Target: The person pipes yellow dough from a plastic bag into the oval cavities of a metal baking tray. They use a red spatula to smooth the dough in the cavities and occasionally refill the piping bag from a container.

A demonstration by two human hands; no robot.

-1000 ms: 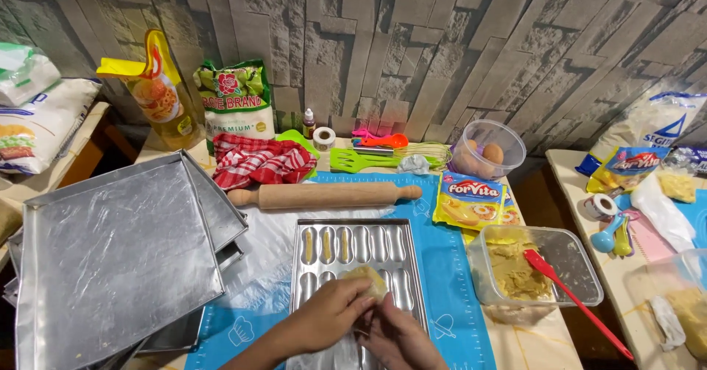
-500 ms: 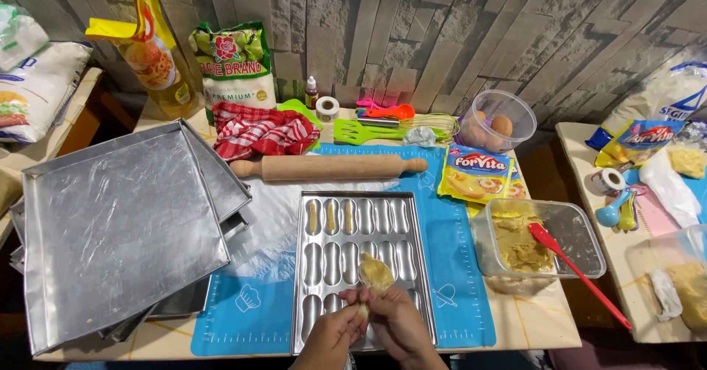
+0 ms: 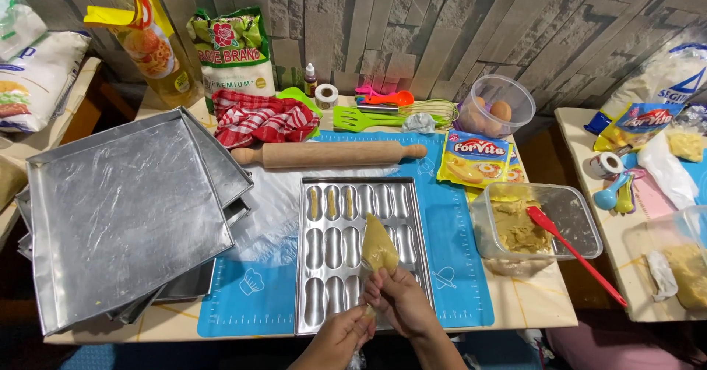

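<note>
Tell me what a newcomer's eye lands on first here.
Front and centre, both hands, left hand and right hand, grip a dough-filled piping bag over a metal finger-shaped mould tray on a blue mat. To the left lies a stack of large shiny baking trays; behind the mould tray lies a wooden rolling pin.

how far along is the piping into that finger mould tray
Early on. Done: about three top-row slots of the metal finger-mould tray hold thin dough strips. In hand: both hands, left and right, grip the dough-filled clear piping bag over the tray. Left: the other slots look empty, and the clear plastic tub holds more dough.
</note>
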